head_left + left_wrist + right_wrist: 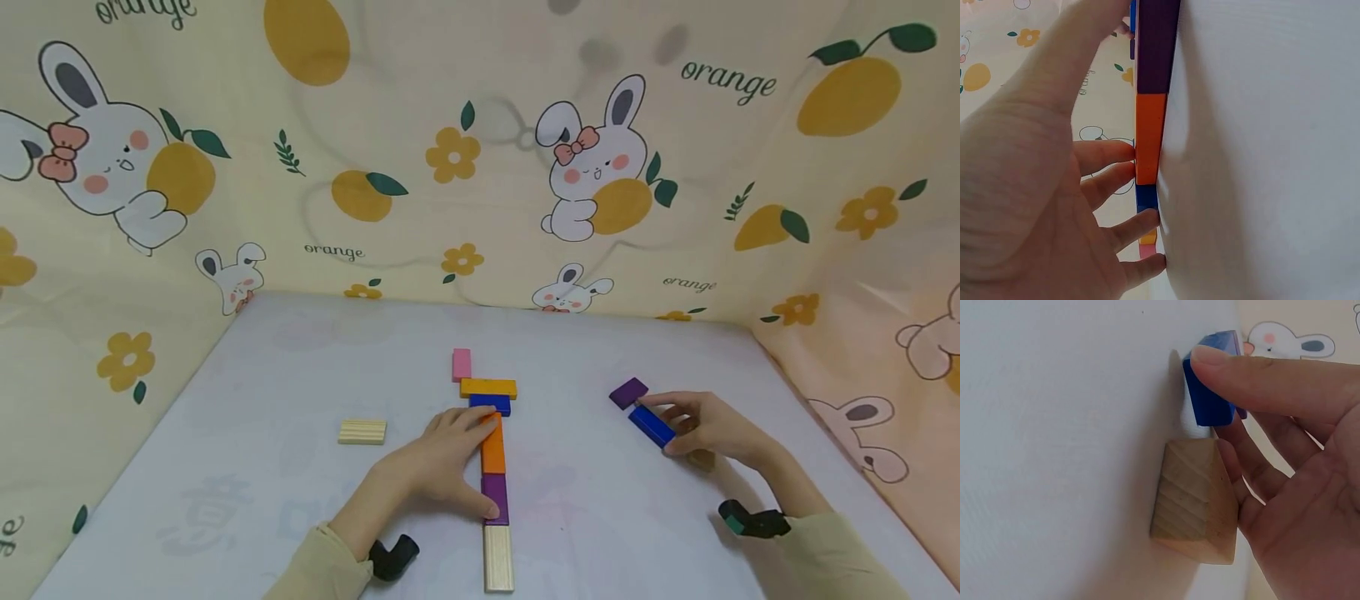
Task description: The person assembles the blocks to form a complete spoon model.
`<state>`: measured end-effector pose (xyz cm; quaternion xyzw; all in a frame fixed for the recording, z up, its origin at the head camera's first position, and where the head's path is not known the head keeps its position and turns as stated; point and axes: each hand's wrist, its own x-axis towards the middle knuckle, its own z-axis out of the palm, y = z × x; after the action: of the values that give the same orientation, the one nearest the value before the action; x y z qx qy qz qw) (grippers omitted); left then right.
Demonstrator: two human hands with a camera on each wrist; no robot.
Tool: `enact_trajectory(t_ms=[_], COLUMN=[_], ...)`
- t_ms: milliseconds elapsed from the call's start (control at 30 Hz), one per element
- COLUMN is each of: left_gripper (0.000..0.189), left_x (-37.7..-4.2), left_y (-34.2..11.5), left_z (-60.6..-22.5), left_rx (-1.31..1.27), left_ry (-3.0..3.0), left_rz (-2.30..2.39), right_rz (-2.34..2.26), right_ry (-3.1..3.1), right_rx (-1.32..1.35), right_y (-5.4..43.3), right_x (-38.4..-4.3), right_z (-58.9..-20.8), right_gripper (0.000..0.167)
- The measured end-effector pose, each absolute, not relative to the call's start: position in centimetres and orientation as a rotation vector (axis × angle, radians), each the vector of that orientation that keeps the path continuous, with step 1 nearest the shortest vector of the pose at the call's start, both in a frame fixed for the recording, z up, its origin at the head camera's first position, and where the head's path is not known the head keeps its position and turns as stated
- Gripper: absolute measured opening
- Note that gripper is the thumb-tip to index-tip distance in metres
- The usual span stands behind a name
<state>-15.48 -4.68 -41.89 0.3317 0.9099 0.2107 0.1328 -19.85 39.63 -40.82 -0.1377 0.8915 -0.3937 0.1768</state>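
On the white table a line of blocks runs away from me: a natural wood block (498,560), a purple block (495,490), an orange block (492,450), then a crosswise blue block (480,402), a yellow block (488,388) and a pink block (461,365). My left hand (442,458) rests along this line, its thumb touching the purple block and its spread fingertips near the orange and blue ones. To the right, my right hand (705,429) pinches another blue block (651,426) by its ends. A second purple block (628,393) lies just beyond that.
A wooden block (1191,494) stands under my right palm, mostly hidden in the head view. Left of the line lies a ridged pale wood piece (362,432). A printed cloth (495,275) rises behind the table (247,367) and along its sides.
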Motion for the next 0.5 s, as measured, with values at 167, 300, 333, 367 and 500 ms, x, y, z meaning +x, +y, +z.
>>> enact_trajectory(t_ms=[167,300,333,367,500], left_gripper=[0.096,0.096,0.095,0.095,0.091], left_x=[-15.76,-15.89,-15.91,-15.91,-15.91], left_y=[-4.62,-4.61,-4.62,-4.62,-4.62], left_z=[-42.14,-42.23,-42.27,-42.27,-42.31], left_rx=[0.928,0.931,0.932,0.932,0.929], left_ry=[2.664,2.669,2.670,2.669,2.669], left_rz=[0.637,0.647,0.648,0.652,0.664], right_rz=[-1.114,-1.115,-1.114,-1.114,-1.119], right_ry=[2.531,2.538,2.539,2.540,2.535], right_rx=[-0.378,-0.380,-0.382,-0.381,-0.370], right_y=[39.46,39.49,39.50,39.51,39.48], right_x=[-19.81,-19.81,-19.82,-19.82,-19.78], right_z=[-40.83,-40.86,-40.87,-40.88,-40.91], right_gripper=[0.068,0.068,0.068,0.069,0.070])
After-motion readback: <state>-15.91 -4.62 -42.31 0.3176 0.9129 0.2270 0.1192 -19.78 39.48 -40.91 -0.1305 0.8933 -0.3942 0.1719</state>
